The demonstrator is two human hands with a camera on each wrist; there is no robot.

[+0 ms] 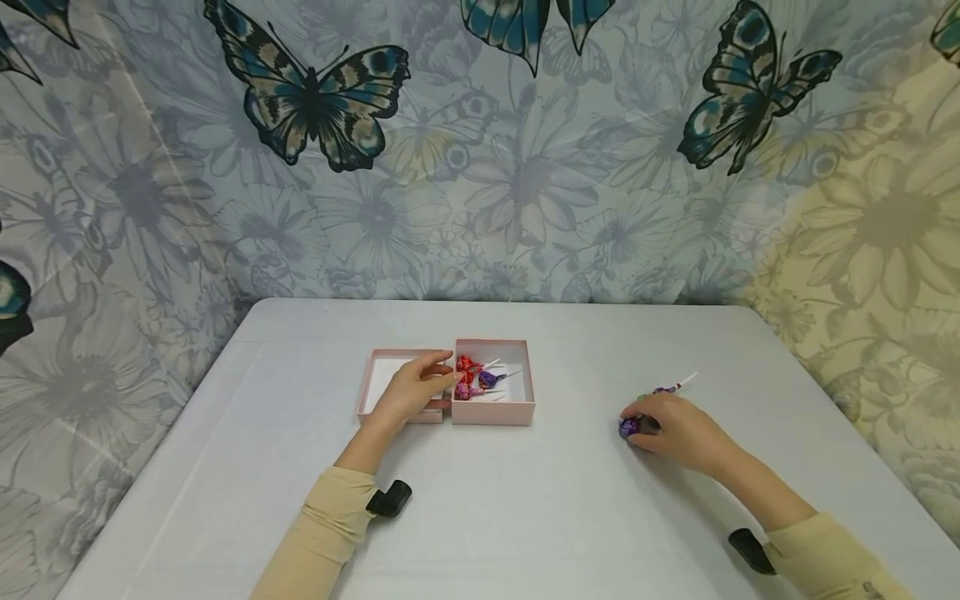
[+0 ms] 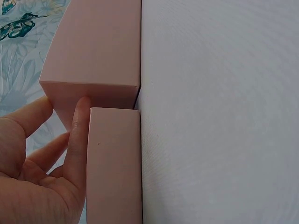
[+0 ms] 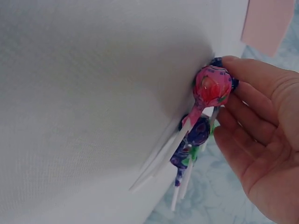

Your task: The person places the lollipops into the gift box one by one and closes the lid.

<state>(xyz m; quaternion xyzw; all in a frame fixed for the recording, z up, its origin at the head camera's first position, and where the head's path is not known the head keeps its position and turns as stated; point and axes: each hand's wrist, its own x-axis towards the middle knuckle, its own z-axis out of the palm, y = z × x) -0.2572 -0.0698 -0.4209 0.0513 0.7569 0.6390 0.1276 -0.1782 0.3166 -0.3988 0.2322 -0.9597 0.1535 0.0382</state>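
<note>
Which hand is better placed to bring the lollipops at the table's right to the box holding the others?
The right hand, I'd judge. Those lollipops sit within its grip, while the left hand is well across the table, touching that pink box.

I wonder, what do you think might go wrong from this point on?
If the right hand lifts several of the clustered lollipops together, one might slip out.
The left hand touches the side of the deeper pink box, so a push could shift it and the candies inside.
Its fingers are also close to the shallow pink tray, which might get nudged.
</note>
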